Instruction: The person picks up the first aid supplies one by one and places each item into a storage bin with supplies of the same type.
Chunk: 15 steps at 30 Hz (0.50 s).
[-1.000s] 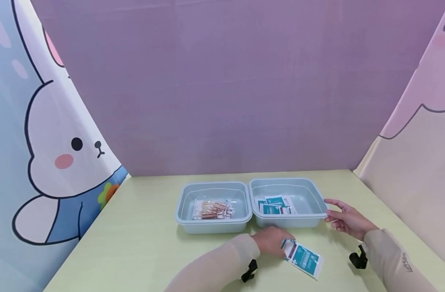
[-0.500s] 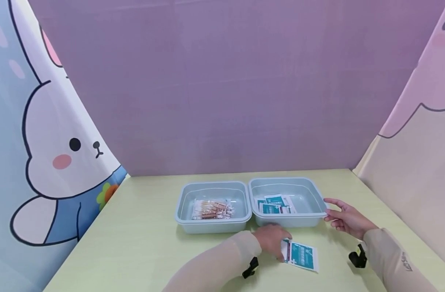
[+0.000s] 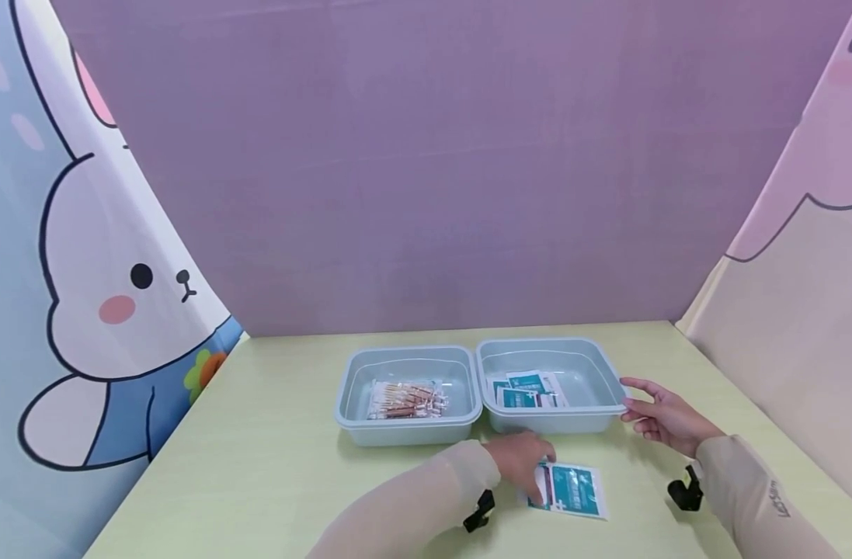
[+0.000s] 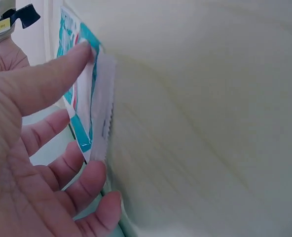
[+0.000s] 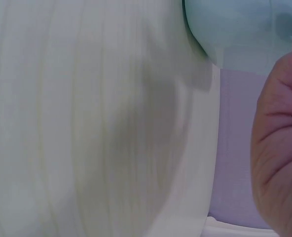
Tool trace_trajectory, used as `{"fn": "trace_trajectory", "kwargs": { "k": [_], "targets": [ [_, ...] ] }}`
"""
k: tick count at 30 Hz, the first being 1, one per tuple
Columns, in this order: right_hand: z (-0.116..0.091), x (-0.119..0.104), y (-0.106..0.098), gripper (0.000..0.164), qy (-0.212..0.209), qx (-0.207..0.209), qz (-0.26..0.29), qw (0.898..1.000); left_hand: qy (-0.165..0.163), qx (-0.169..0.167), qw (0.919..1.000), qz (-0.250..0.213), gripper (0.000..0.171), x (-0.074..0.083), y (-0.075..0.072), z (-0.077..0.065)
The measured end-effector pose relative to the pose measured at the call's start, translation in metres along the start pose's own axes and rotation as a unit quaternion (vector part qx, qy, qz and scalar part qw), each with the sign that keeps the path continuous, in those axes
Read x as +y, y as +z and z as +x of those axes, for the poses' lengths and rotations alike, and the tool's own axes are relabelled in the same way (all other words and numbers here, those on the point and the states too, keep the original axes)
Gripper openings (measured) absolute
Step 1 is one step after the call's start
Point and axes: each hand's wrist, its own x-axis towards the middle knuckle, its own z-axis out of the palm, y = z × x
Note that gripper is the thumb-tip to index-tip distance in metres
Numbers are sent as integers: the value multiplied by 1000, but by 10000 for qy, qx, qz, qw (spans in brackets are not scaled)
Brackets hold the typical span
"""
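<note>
My left hand (image 3: 519,460) pinches the left end of a flat teal-and-white packet marked with a white cross (image 3: 575,491), low over the table. In the left wrist view the thumb (image 4: 62,79) lies across the packet's printed face, with the fingers on its other side. My right hand (image 3: 666,419) grips the near right corner of a pale blue plastic bin (image 3: 554,421). Several similar packets (image 3: 526,390) lie in the left part of that bin. In the right wrist view only part of the right hand (image 5: 281,133) shows, beside the bin wall (image 5: 235,39).
A matching plastic bin (image 3: 412,433) stands right beside the first, on its left. It holds clear-wrapped swabs with brownish sticks (image 3: 406,400). Behind the pale yellow table (image 3: 279,466) hangs a purple cloth backdrop (image 3: 439,171), with cartoon-printed cloths (image 3: 139,341) at the sides.
The packet in my left hand has turned from a slant to nearly level, its right end swinging up and slightly left in view. The right hand and both bins stay in place.
</note>
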Motion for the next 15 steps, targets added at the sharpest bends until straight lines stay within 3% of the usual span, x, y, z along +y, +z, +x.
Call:
{"fn": "trace_trajectory", "kwargs": {
  "k": [6, 15],
  "targets": [
    [0, 1, 0, 30, -47, -37, 33, 10000, -111, 133, 9998, -83, 46, -3, -2, -2],
    [0, -2, 0, 29, -20, -25, 35, 10000, 268, -273, 9971, -657, 39, -8, -7, -3]
  ]
}}
